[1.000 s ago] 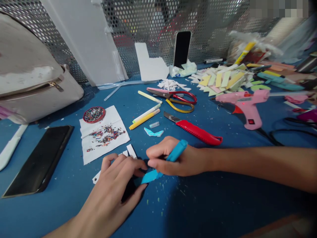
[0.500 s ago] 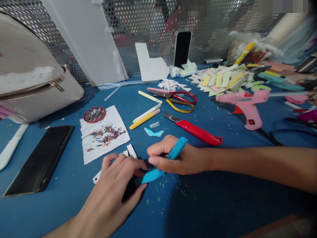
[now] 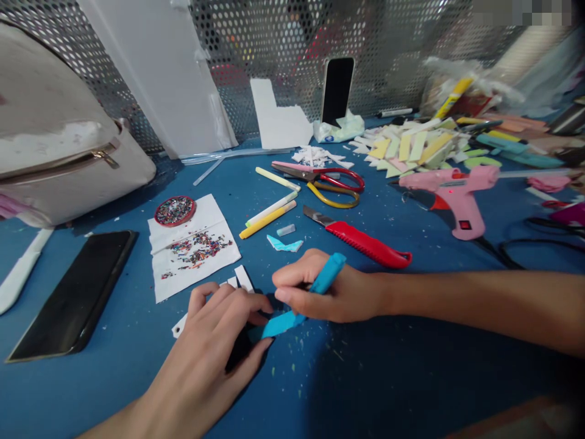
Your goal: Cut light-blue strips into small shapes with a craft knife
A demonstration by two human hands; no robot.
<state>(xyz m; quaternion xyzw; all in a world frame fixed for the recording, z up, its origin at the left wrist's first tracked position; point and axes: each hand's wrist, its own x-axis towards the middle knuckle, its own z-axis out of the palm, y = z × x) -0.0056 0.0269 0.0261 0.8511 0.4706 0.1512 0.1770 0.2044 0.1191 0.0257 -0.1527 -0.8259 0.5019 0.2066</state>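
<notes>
The right hand [image 3: 345, 300] is closed round a blue marker [image 3: 329, 273], its lower end hidden by the fingers just above the right end of a blue strip [image 3: 281, 324] that lies on the table [image 3: 365, 378]. The left hand [image 3: 212, 332] arches over the strip's other end, thumb and forefinger to either side of it, though whether they pinch it I cannot tell, and white pieces [image 3: 244, 278] jut from beneath its fingers. The hands are close together, with the red cutter [image 3: 368, 244] beyond the right one and the paper [image 3: 205, 213] beyond the left.
</notes>
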